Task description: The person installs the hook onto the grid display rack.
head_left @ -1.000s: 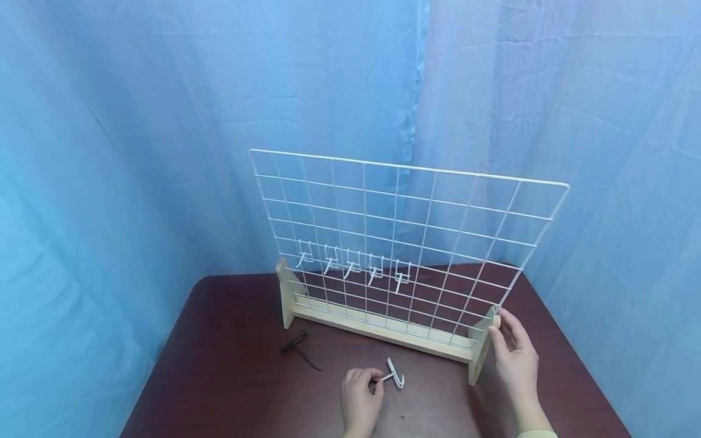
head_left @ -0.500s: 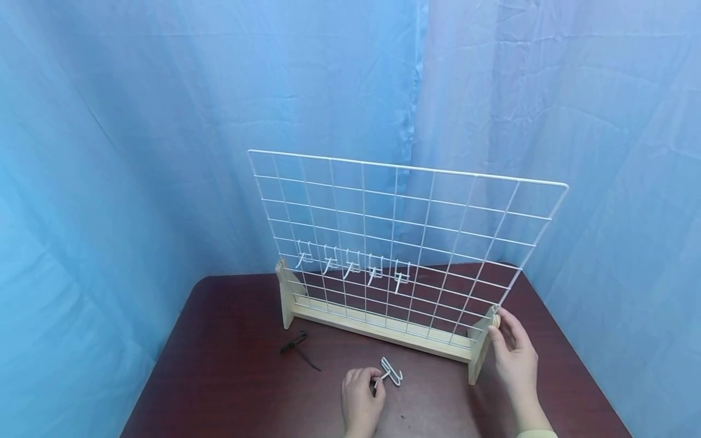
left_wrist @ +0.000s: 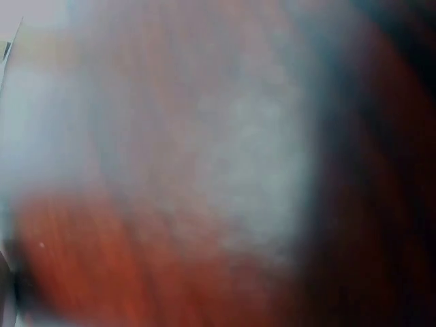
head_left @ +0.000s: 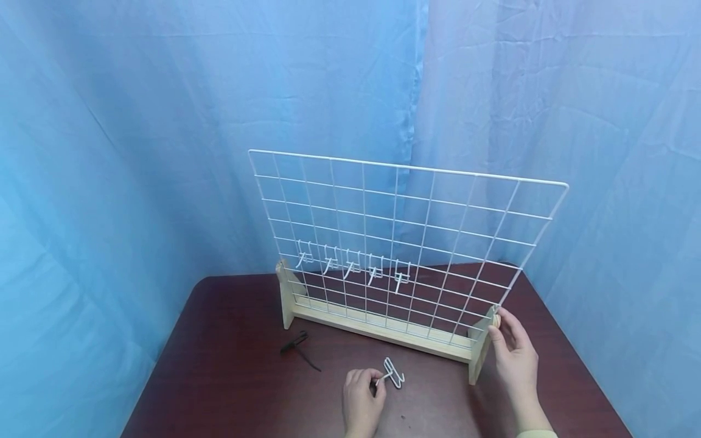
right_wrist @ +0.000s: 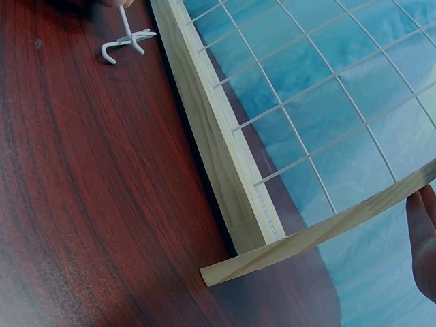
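Note:
My left hand (head_left: 363, 403) pinches the stem of a white wire hook (head_left: 390, 368) low over the table, in front of the rack. The hook's bent prongs point away from the fingers, and the right wrist view also shows this hook (right_wrist: 125, 22) at its top edge. With thumb and fingers, my right hand (head_left: 516, 359) grips the top of the wooden stand's right end piece (head_left: 479, 353). A white wire grid panel (head_left: 398, 196) stands upright in that stand. Several matching hooks (head_left: 401, 278) hang in a row on its left half. Blur fills the left wrist view.
A black T-shaped thing with a thin stem (head_left: 296, 344) lies on the dark red-brown table (head_left: 230, 365), left of my left hand. The stand's wooden base rail (head_left: 383, 336) runs between the end pieces. Blue curtains (head_left: 339, 73) surround the table.
The white hook has turned slightly back and forth in my left fingers. My right hand and the rack have stayed in place.

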Available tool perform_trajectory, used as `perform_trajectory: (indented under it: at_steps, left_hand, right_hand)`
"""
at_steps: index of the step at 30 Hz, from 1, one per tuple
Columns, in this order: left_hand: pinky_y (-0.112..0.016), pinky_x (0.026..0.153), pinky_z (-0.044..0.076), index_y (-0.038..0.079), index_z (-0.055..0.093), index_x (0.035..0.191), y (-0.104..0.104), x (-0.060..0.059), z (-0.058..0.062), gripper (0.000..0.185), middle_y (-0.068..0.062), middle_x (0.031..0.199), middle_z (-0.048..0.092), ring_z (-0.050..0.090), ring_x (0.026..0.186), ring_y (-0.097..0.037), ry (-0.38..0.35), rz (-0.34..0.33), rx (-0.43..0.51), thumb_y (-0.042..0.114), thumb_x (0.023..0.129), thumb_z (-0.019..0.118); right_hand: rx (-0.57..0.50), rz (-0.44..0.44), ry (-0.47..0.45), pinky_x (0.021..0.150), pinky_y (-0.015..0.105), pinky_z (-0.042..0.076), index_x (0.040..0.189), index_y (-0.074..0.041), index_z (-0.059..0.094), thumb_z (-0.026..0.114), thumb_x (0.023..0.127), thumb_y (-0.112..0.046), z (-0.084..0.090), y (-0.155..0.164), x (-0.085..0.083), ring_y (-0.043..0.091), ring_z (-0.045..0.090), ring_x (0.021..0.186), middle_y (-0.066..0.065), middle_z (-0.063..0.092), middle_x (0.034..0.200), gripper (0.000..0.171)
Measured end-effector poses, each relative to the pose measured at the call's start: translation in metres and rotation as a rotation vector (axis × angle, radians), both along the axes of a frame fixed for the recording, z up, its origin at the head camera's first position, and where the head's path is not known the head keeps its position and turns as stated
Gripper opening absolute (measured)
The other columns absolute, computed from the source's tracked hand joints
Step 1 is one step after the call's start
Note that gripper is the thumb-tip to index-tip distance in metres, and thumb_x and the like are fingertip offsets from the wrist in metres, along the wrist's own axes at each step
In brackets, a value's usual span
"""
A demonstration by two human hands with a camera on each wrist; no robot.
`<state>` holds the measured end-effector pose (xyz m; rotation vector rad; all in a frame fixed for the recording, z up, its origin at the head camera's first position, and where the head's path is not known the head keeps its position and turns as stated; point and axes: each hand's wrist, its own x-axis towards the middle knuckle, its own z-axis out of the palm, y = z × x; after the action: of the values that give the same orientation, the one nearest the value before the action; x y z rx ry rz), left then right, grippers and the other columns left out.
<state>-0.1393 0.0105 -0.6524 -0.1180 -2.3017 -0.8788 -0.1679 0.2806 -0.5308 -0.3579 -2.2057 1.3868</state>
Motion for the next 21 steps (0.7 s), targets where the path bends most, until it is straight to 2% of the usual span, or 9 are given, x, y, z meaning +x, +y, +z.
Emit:
perform_trajectory:
  at_steps: [7,16,21]
  left_hand:
    - [-0.026,0.074,0.043,0.018,0.067,0.080,0.002,-0.003,0.010,0.020,0.013,0.078,0.064,0.055,0.079,-0.010,0.008,-0.027,0.033,0.009,0.070,0.082]
    - [-0.020,0.069,0.042,0.015,0.073,0.077,0.002,-0.010,0.025,0.022,0.011,0.074,0.068,0.055,0.074,-0.009,0.117,-0.107,0.086,0.003,0.065,0.088]
    - [-0.019,0.069,0.042,0.015,0.074,0.075,0.000,-0.012,0.027,0.022,0.011,0.071,0.069,0.057,0.072,-0.009,0.115,-0.134,0.101,0.003,0.064,0.088]
  right_hand:
    - [0.006,0.001,0.020,0.095,0.008,0.040,0.138,-0.015,0.058,0.063,0.098,-0.011,-0.001,0.000,-0.001,-0.015,0.048,0.109,-0.010,0.059,0.126,0.040]
    - [0.003,0.006,0.036,0.094,0.008,0.041,0.137,-0.014,0.059,0.063,0.097,-0.011,-0.001,0.000,-0.001,-0.015,0.049,0.109,-0.013,0.059,0.125,0.040]
    - [-0.004,0.011,0.038,0.094,0.008,0.041,0.137,-0.014,0.059,0.063,0.097,-0.011,-0.002,0.000,-0.001,-0.014,0.049,0.109,-0.014,0.059,0.124,0.040]
